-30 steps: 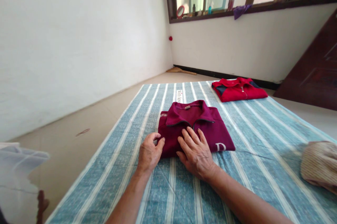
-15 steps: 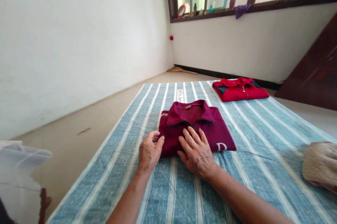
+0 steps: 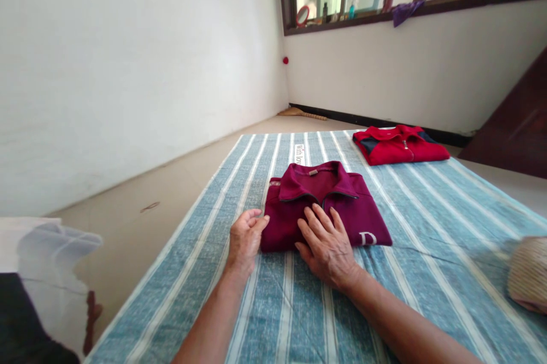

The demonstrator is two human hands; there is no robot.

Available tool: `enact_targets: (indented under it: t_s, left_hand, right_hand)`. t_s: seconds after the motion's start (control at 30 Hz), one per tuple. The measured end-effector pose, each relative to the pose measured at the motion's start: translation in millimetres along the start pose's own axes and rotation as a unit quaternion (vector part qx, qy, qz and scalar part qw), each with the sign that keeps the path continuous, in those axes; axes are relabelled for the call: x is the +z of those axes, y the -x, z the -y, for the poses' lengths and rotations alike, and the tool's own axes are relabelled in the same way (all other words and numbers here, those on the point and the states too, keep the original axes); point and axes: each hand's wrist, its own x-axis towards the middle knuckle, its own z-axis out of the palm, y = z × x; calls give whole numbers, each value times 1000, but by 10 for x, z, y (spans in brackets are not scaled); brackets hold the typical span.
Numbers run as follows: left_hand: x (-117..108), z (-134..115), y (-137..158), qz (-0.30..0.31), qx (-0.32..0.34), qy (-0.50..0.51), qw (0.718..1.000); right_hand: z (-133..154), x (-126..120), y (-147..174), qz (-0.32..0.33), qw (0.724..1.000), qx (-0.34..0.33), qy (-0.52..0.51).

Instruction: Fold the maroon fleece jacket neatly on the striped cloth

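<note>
A folded maroon jacket [image 3: 282, 221] lies in front of me, its collar facing away and a white letter showing near its right corner. My right hand [image 3: 329, 244] rests flat on the jacket's front, fingers spread just below the zip. At the left edge of the garment is my left hand [image 3: 247, 238], thumb and fingers apart, the thumb tip touching or very near the cloth. Neither hand grips the fabric. Underneath is a blue-and-white striped bedsheet [image 3: 256, 307].
A folded red jacket [image 3: 410, 147] lies at the far right of the bed. A beige knitted item [image 3: 529, 275] sits at the right edge. White bags [image 3: 55, 278] stand at lower left beside the bed. A broom [image 3: 301, 113] lies on the floor in the corner.
The whole view has shifted slightly, so things appear a little further right. My left hand's fingers look somewhat more extended; the right hand stays flat on the maroon jacket.
</note>
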Motion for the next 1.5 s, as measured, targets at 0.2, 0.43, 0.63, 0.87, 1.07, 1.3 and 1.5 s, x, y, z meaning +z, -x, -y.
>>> enact_targets:
  t_s: [0.2, 0.43, 0.63, 0.87, 1.07, 1.3, 1.5]
  left_hand:
    - [0, -25, 49, 31, -32, 47, 998]
    - [0, -23, 63, 35, -34, 90, 995]
    - [-18, 12, 32, 50, -42, 136, 989]
    - [-14, 1, 47, 54, -31, 135, 989]
    - [-40, -49, 74, 99, -31, 114, 988]
    - [-55, -53, 97, 157, -32, 92, 983]
    - [-38, -65, 120, 132, -21, 45, 990]
  right_hand:
    - [-1, -12, 12, -3, 1000, -4, 0]
    - [-10, -3, 15, -6, 1000, -3, 2]
    - [-5, -6, 20, -6, 1000, -1, 2]
    - [-4, -19, 27, -9, 1000, -6, 6]
    - [-2, -31, 21, -9, 1000, -8, 7]
    - [-6, -19, 24, -6, 1000, -6, 10]
    - [-13, -21, 25, -6, 1000, -9, 15]
